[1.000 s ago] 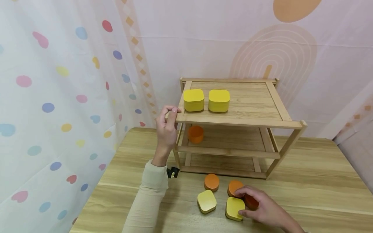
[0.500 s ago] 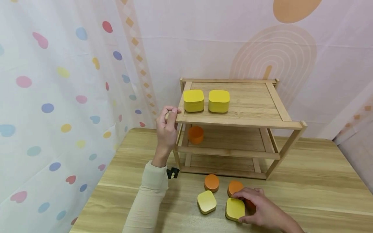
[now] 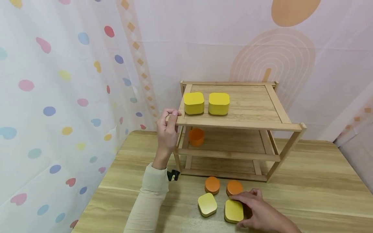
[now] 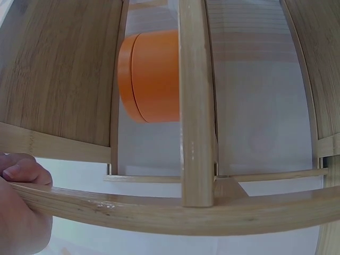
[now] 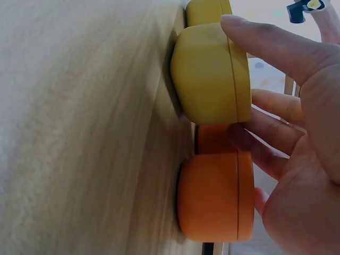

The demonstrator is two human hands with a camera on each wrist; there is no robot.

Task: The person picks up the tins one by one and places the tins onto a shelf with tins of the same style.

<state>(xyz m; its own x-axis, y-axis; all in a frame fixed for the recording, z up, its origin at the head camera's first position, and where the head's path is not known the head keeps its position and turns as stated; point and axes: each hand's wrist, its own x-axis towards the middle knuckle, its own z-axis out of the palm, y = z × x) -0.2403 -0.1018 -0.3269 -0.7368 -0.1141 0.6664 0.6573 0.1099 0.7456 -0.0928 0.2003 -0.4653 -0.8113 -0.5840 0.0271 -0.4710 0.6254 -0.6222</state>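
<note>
My left hand [image 3: 167, 134] grips the front left corner of the wooden shelf rack [image 3: 233, 124] at its top tier. Low on the right, my right hand [image 3: 259, 212] holds a yellow rounded-square tin [image 3: 233, 211] between thumb and fingers; the tin stands on the table. In the right wrist view the thumb lies against the side of this yellow tin [image 5: 207, 74] near its lid. An orange round tin [image 5: 212, 196] stands beside it, mostly hidden by the hand in the head view. Nearby are another yellow tin [image 3: 207, 205] and two orange tins, one left [image 3: 212, 185], one right [image 3: 234, 188].
Two yellow tins, one left [image 3: 194, 103] and one right [image 3: 219, 104], stand on the rack's top tier. An orange tin [image 3: 196, 137] sits at the left of the middle tier. Patterned curtains [image 3: 73, 97] hang behind and left of the wooden table [image 3: 320, 181].
My right hand has closed in around the yellow tin, which has shifted slightly left. The left hand keeps its hold on the rack. The head view has tilted up a little.
</note>
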